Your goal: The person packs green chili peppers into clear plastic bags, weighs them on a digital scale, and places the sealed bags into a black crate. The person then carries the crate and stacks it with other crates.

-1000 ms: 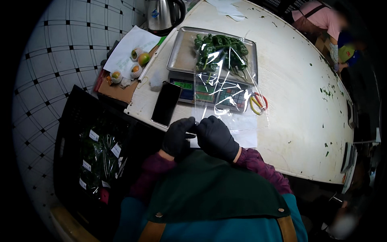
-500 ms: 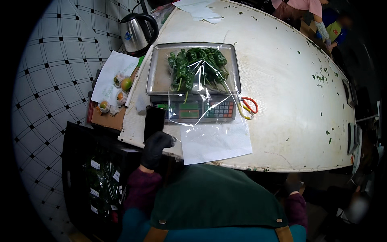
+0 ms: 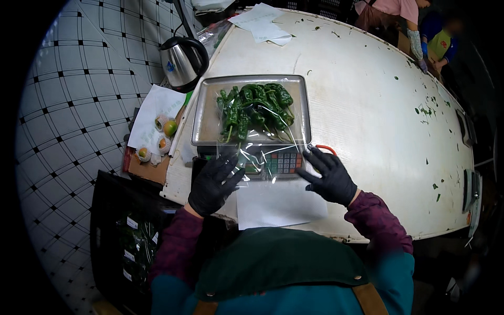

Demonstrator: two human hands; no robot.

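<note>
Wrinkled green peppers [image 3: 257,107] lie in a clear plastic bag [image 3: 257,157] on the metal pan of a weighing scale [image 3: 202,126]. The bag's loose end hangs over the scale's keypad [image 3: 286,163]. My left hand [image 3: 214,181], in a black glove, is at the bag's left edge with fingers and thumb apart. At the other edge, my gloved right hand [image 3: 332,177] has its fingers spread. Neither hand grips the bag visibly. A white paper sheet [image 3: 281,207] lies below the scale. Behind my right hand, red handles [image 3: 326,149] show in part.
A steel kettle [image 3: 181,63] stands at the far left. Beside the table [image 3: 378,157], several fruits [image 3: 169,127] in foam nets lie on cardboard. A black crate [image 3: 110,226] with labelled bags is at lower left. Two people [image 3: 415,31] work at the far right.
My right hand has risen from below the table edge to the bag's right side. My left hand has moved up and opened beside the bag. The view has shifted slightly.
</note>
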